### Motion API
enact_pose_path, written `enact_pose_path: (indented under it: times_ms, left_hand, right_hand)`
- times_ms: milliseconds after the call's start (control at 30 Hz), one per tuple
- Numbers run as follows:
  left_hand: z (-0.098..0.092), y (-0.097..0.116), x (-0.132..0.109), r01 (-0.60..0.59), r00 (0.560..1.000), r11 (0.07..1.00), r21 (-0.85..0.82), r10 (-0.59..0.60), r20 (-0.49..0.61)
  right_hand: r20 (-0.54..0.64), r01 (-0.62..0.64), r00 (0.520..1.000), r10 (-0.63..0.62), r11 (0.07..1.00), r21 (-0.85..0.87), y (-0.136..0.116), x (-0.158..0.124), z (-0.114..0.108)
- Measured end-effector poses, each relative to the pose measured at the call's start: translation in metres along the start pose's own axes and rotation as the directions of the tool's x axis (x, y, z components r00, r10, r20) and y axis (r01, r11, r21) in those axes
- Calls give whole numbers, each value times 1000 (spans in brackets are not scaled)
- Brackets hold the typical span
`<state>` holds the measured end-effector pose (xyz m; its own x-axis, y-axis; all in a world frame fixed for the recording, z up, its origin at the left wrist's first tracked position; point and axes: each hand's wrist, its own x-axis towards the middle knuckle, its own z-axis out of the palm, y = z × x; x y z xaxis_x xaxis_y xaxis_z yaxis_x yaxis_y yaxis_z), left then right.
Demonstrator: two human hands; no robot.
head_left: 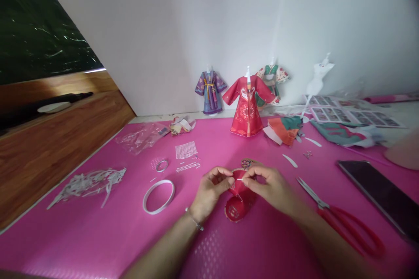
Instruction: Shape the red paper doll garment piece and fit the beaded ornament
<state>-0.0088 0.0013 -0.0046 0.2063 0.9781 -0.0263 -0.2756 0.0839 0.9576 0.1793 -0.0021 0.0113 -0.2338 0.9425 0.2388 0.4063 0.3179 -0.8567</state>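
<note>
My left hand [211, 189], a beaded bracelet on its wrist, pinches at the edge of a small red fabric piece [240, 188] with patterned trim. Just across from it, my right hand [270, 186] has thumb and finger pressed together at a short white strip [240, 179] that lies over the red cloth. A thin white thread or cord hangs below the fingers. Under the hands, a rounded red end with a gold motif [234, 210] rests on the pink mat. A bit of patterned trim [247, 163] shows behind the fingertips.
Red-handled scissors [348, 226] and a phone [379, 192] lie at right. At left are a roll of white tape [159, 197], a smaller ring [162, 165], a bead sheet [186, 150] and plastic bags [88, 185]. Doll robes, including a red one [247, 109], stand behind.
</note>
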Motion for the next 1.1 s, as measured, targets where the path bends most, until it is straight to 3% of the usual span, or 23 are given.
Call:
enact_pose_path:
  times_ms: [167,400,1100]
  left_hand:
    - [2,0,-2,-37,997,995,94,30,74]
    - [1,0,-2,-69,996,978,197,56,68]
    - [1,1,0,-80,997,970,231,74,34]
  right_hand:
    - [6,-5,1000,5,1000,-9,0,0,1]
    - [16,-9,1000,9,1000,-8,0,-1,2]
    - [32,-14,999,13,999,36,4,0,4]
